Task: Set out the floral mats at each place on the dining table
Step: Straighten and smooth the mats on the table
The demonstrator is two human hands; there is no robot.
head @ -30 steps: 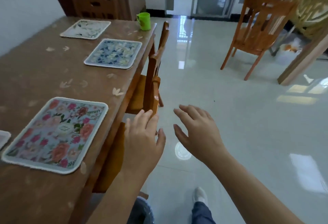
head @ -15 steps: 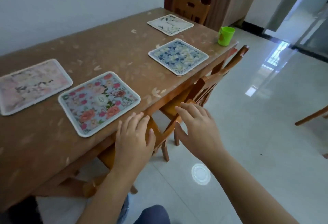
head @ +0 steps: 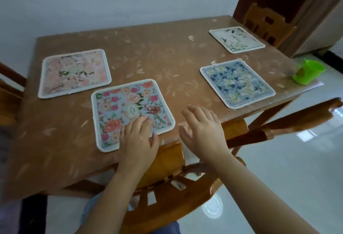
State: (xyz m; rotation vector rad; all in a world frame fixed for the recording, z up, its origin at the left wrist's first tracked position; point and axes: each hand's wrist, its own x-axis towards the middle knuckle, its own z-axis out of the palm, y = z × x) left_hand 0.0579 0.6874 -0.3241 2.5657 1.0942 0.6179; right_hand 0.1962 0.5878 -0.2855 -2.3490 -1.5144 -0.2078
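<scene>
Several floral mats lie flat on the brown dining table (head: 159, 53). A pink rose mat (head: 130, 109) sits nearest me, a pale peach mat (head: 74, 72) to its left, a blue mat (head: 236, 83) to the right and a white mat (head: 236, 39) at the far right. My left hand (head: 138, 139) rests palm down on the near edge of the rose mat, fingers spread. My right hand (head: 203, 131) hovers open over the table's front edge, beside that mat and holding nothing.
A green plastic cup (head: 309, 71) stands at the table's right corner. One wooden chair (head: 174, 183) is pushed in just below my hands, another chair (head: 268, 24) stands at the far end, and a third chair back (head: 297, 118) shows at right. Glossy white floor lies to the right.
My view has swung left from the floor and doorway to face the table. Both hands moved from beside the chair up to the table edge; the left now lies on the rose mat.
</scene>
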